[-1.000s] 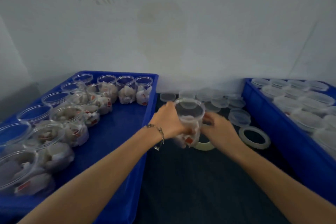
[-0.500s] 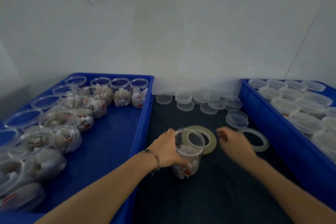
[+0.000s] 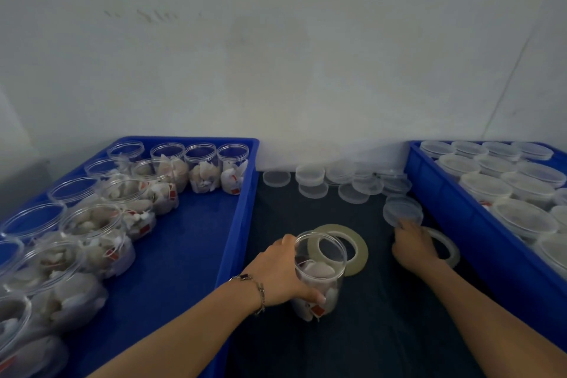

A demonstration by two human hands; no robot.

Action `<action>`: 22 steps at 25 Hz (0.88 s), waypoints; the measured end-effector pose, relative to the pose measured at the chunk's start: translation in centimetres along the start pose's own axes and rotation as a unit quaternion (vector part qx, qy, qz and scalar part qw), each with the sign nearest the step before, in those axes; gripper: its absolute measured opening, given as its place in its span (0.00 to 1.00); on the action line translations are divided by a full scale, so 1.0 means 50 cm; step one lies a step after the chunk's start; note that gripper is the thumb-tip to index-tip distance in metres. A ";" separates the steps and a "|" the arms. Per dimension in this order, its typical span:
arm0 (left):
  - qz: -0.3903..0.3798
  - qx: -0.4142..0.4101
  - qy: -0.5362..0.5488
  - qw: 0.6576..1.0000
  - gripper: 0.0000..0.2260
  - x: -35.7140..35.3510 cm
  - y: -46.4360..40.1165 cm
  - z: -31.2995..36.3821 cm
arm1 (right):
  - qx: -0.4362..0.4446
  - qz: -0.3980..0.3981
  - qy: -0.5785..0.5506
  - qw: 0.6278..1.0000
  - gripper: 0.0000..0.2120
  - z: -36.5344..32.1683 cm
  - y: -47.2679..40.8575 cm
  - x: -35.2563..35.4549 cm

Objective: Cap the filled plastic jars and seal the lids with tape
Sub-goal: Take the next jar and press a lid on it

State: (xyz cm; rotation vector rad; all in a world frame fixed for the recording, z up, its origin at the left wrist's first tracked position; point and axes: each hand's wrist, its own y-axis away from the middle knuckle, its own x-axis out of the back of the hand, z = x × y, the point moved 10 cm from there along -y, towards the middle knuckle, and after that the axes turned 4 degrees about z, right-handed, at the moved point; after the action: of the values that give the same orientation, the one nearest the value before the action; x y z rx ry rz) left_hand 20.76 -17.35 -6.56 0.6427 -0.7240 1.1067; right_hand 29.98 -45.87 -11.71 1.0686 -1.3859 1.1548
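Glossy clear plastic jar (image 3: 319,273), matt dark cloth mat (image 3: 368,331), smooth blue plastic crate (image 3: 236,224).

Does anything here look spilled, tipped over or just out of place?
Nothing spilled or broken. The loose lids lie scattered, some overlapping, on the dark mat. The jar held by the left hand stands upright, uncapped.

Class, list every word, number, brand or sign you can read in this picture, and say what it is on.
None can be read.
Red tags on the packets in the jar: too blurred to read.
Faint marks on the wall: not legible.
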 end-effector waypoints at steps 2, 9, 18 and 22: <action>-0.002 -0.004 0.005 1.000 0.39 0.001 0.001 0.000 | 0.003 0.041 -0.040 0.998 0.10 -0.003 0.006 0.039; -0.006 -0.016 0.022 1.000 0.40 -0.002 -0.002 0.014 | 0.023 0.305 -0.378 0.874 0.05 -0.068 0.116 0.318; -0.021 -0.014 0.036 0.999 0.40 0.003 0.006 0.013 | 0.080 -0.035 -0.432 0.898 0.05 -0.250 0.183 0.224; -0.009 -0.020 0.032 0.999 0.37 0.013 0.011 0.027 | 0.148 -0.018 -0.397 0.906 0.12 -0.287 0.197 0.221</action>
State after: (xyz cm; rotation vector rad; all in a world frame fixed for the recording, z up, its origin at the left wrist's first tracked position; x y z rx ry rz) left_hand 20.18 -17.84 -5.18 0.5761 -0.6825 1.0896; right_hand 21.23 -30.49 -1.10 1.9169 -1.8161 0.9460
